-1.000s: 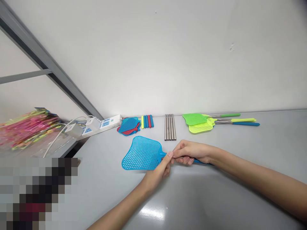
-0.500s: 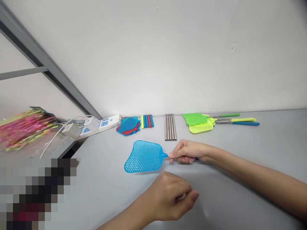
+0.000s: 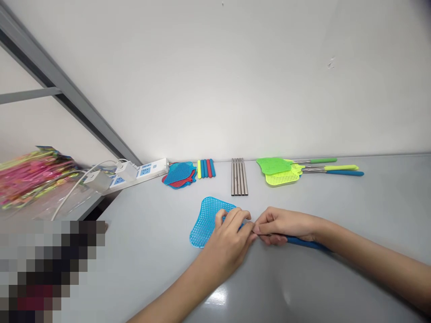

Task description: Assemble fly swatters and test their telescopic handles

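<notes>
Both hands meet at the neck of a blue fly swatter (image 3: 207, 222), whose mesh head points left above the table. My left hand (image 3: 234, 233) lies over the right part of the mesh, its fingers closed on the neck. Just to the right, my right hand (image 3: 274, 226) pinches the swatter's shaft. A dark blue handle (image 3: 305, 242) runs out beneath my right hand and wrist. The joint between head and shaft is hidden by the fingers.
Along the wall on the grey table (image 3: 151, 278) lie blue and red swatter heads (image 3: 182, 174), coloured handles (image 3: 206, 169), several metal tubes (image 3: 239, 177) and green and yellow swatters (image 3: 283, 174). At left are a power strip (image 3: 153, 168) and bagged pink items (image 3: 33, 179).
My left hand has moved up onto the swatter and closed on its neck. The swatter and my right hand have shifted right, and more of the blue handle shows.
</notes>
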Motion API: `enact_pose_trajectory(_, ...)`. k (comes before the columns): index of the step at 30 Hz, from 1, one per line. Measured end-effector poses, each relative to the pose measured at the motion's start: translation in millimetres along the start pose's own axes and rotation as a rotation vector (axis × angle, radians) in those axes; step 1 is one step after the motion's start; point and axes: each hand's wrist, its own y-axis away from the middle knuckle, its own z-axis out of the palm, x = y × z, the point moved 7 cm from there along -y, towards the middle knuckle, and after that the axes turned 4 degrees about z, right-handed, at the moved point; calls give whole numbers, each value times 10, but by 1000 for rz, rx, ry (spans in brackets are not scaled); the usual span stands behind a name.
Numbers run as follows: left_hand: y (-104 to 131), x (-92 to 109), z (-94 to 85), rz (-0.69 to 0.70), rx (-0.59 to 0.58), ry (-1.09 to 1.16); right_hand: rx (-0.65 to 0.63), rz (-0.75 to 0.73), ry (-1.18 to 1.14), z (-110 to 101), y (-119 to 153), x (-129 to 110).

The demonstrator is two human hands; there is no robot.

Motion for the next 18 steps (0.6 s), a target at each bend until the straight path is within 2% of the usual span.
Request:
enact_pose_trajectory(4, 12, 19, 134, 9, -111, 36, -14, 39, -39, 49, 63, 88)
enact_pose_trajectory(9, 17, 59, 221, 37, -193, 22, -24, 23, -145, 97, 151, 190)
enact_pose_trajectory(13, 9, 97, 243, 89, -217, 31, -46, 15, -204, 132, 185, 237)
enact_pose_trajectory(18, -13, 81, 233, 104, -189, 20, -149, 16, -299, 173, 184, 230)
